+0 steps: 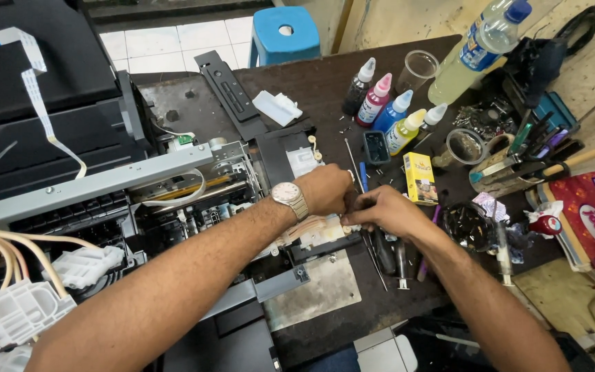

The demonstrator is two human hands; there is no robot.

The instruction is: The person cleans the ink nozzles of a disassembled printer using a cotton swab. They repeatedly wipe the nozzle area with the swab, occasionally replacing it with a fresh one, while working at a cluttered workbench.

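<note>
On the left of the dark workbench [325,89] lies the opened printer [105,186], its metal rail [91,184] and thin tubes [8,255] exposed. Next, the left hand [325,189], with a wristwatch [290,198], meets the right hand [383,210]; both pinch a small white plastic part [325,231] at the printer's edge. It looks light and brittle, so better held by its sides. Further right stand ink bottles [387,107].

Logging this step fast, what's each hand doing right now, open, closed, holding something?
Left hand: closed, fingers curled at a small white part beside the opened printer; grip cannot be told.
Right hand: closed, fingertips pinching at the same spot.
</note>
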